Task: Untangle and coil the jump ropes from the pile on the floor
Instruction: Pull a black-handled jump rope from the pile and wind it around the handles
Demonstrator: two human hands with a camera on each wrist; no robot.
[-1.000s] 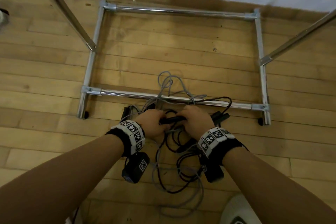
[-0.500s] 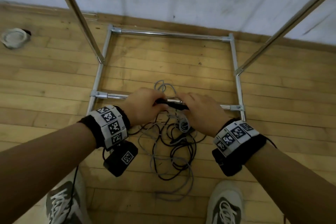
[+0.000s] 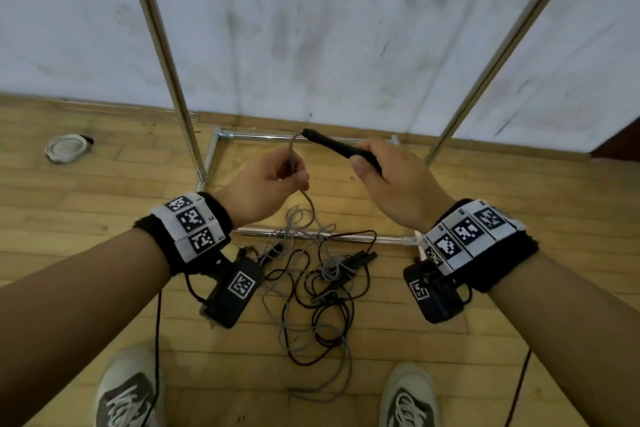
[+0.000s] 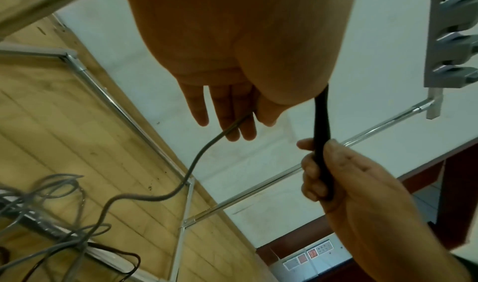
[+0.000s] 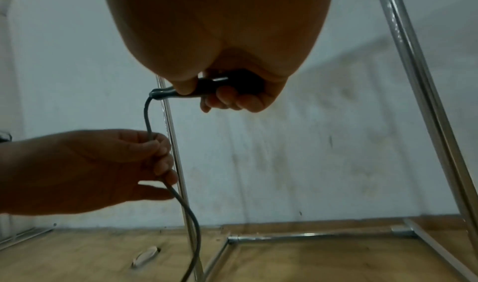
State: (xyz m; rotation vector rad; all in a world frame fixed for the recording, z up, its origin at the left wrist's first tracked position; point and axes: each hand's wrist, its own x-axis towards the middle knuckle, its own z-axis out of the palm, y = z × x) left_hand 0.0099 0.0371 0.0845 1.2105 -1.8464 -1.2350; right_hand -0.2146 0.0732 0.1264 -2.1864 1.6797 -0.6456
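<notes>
The right hand (image 3: 398,184) is closed around a black jump-rope handle (image 3: 332,146), held up above the floor with its free tip pointing toward the wall. A grey rope (image 3: 292,156) leaves that tip, bends down and runs through the left hand (image 3: 263,187), whose thumb and curled fingers pinch it just below the handle; the right wrist view shows the cord passing between those fingers (image 5: 160,149) and hanging on beneath them. From there the grey rope drops to the pile (image 3: 318,284) of tangled grey and black ropes on the wooden floor (image 3: 86,211), lying between the two forearms and partly over the near bar of a chrome rack frame (image 3: 311,236). Other black handles (image 3: 360,258) lie in the tangle. Two sneakers (image 3: 124,395) stand at the bottom edge, and a small round lid-like object (image 3: 65,148) sits on the floor to the left, near the wall.
</notes>
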